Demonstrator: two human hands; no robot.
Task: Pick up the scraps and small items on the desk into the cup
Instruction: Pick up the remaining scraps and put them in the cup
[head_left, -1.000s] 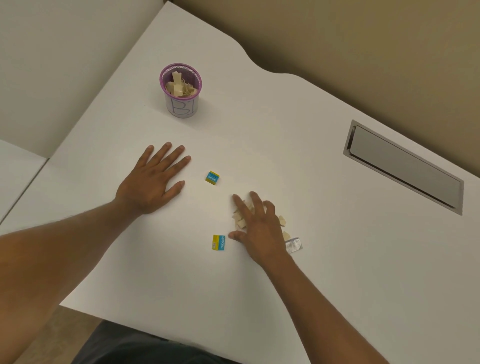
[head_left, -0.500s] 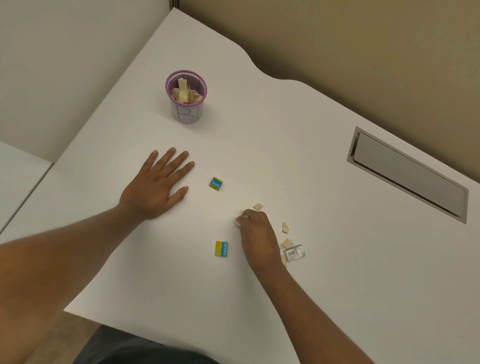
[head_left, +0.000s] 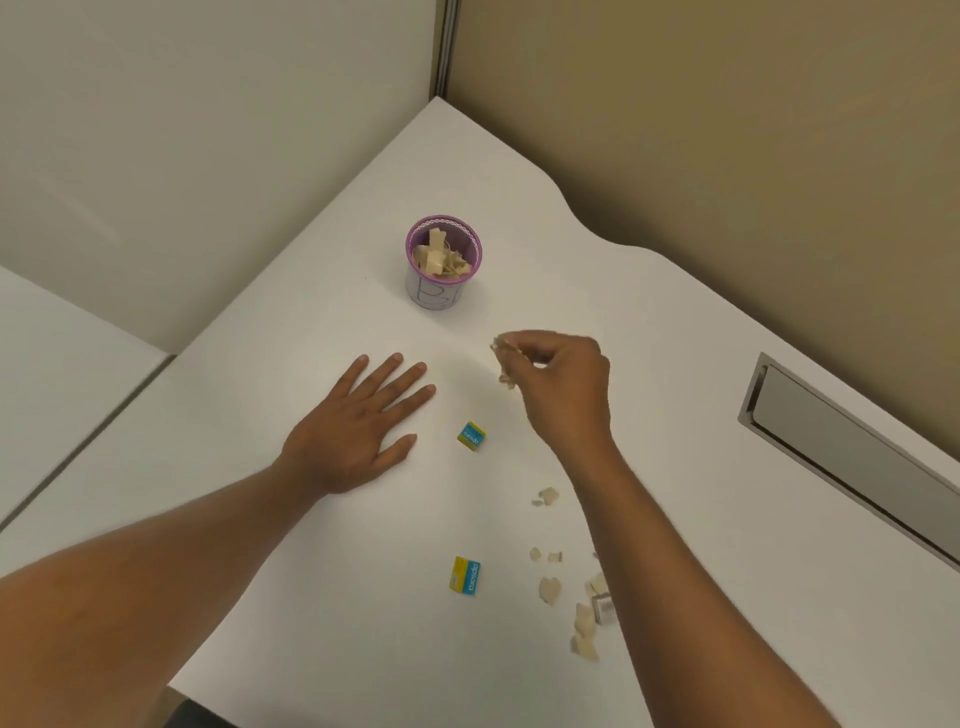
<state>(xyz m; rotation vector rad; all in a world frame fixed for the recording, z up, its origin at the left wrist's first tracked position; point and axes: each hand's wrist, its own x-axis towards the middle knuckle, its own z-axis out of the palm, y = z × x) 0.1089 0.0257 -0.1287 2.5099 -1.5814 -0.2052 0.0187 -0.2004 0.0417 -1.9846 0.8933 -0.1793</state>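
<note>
A white cup with a purple rim (head_left: 443, 291) stands at the back of the white desk (head_left: 322, 519), with beige paper scraps inside. My right hand (head_left: 563, 384) hovers above the desk, right of and nearer than the cup, pinching a bunch of beige scraps (head_left: 504, 358). My left hand (head_left: 358, 426) lies flat on the desk, fingers spread, holding nothing. Two small yellow-and-blue boxes lie on the desk, one (head_left: 471, 435) between my hands and one (head_left: 465, 576) nearer me. Several loose beige scraps (head_left: 549, 590) and a small silver item (head_left: 603, 609) lie beside my right forearm.
A recessed metal cable hatch (head_left: 852, 452) sits in the desk at the right. Partition walls close the desk at the back and left. The desk's front edge runs near the bottom of the view.
My right hand closed on a bunch of scraps, lifted off the desk and moved toward the cup. Several scraps stayed behind. The left hand stayed flat; the view tilted up.
</note>
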